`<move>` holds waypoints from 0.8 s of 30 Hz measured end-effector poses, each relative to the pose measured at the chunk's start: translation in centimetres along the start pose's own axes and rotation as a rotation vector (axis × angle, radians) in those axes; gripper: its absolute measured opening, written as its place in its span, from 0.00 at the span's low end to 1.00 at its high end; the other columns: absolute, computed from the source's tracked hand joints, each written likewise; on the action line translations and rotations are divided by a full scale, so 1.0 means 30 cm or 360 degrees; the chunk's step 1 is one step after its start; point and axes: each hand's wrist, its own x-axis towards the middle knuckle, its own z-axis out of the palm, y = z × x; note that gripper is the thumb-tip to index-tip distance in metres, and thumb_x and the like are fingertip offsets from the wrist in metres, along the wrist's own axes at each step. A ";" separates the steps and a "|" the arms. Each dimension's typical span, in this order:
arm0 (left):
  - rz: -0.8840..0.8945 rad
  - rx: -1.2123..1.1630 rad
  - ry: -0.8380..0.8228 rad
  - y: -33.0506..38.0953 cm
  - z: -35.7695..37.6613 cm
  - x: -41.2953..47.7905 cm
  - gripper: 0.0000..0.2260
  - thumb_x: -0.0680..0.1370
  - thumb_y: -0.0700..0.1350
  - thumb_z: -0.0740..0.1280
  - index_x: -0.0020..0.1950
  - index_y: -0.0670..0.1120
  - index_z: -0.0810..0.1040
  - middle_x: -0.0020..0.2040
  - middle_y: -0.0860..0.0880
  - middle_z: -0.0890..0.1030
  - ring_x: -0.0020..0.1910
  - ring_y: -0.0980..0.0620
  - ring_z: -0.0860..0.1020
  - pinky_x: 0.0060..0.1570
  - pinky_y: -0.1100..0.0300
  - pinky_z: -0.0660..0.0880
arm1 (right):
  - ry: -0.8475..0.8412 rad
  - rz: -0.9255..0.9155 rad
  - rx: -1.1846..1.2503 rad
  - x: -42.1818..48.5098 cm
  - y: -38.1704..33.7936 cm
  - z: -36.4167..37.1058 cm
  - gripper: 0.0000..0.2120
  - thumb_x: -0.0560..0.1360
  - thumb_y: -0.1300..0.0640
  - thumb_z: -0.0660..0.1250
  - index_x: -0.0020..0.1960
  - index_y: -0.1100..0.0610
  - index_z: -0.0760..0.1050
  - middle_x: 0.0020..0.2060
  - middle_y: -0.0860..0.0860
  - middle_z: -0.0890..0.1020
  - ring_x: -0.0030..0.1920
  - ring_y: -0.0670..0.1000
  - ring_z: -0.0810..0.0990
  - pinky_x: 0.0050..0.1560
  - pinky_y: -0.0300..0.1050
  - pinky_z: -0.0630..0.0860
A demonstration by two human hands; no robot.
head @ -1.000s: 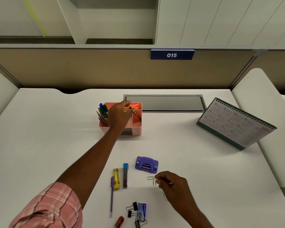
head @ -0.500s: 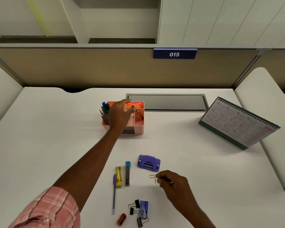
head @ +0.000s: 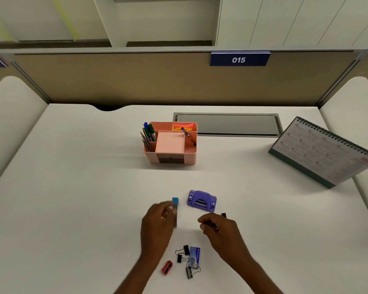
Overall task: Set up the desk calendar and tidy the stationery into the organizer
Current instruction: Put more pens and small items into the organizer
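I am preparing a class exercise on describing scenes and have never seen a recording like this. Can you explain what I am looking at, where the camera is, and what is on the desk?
There is no machine here. A person wears a camera on the head, so you look forward and down at their own two hands. The left hand reaches over a blue-capped tube. The right hand has curled fingers. Blur hides whether either hand really grips anything. On the white desk stand a pink organizer with pens in it and, to the right, a desk calendar. Nearer the person lie a purple hole punch, black binder clips, a small blue box and a red sharpener.
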 end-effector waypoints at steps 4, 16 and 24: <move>-0.0285 0.0130 0.0053 -0.077 -0.016 -0.147 0.09 0.81 0.41 0.70 0.60 0.48 0.83 0.50 0.54 0.81 0.44 0.56 0.80 0.43 0.67 0.76 | -0.0022 0.0011 -0.0011 0.001 0.012 0.010 0.08 0.80 0.56 0.70 0.56 0.45 0.82 0.48 0.39 0.85 0.50 0.40 0.83 0.55 0.38 0.81; -0.0650 0.0287 0.0042 -0.163 -0.056 -0.194 0.07 0.77 0.48 0.75 0.41 0.51 0.80 0.36 0.55 0.80 0.36 0.57 0.78 0.36 0.62 0.74 | -0.0119 -0.0017 -0.0101 -0.001 -0.003 0.073 0.08 0.81 0.54 0.69 0.56 0.41 0.79 0.49 0.37 0.83 0.51 0.39 0.82 0.57 0.39 0.80; -0.0377 -0.0078 0.0052 0.019 -0.099 -0.155 0.04 0.76 0.47 0.75 0.45 0.54 0.82 0.40 0.58 0.83 0.39 0.57 0.82 0.37 0.69 0.75 | -0.0031 -0.0143 0.0209 0.066 -0.161 0.022 0.16 0.79 0.51 0.71 0.66 0.47 0.78 0.49 0.43 0.84 0.46 0.45 0.85 0.46 0.45 0.85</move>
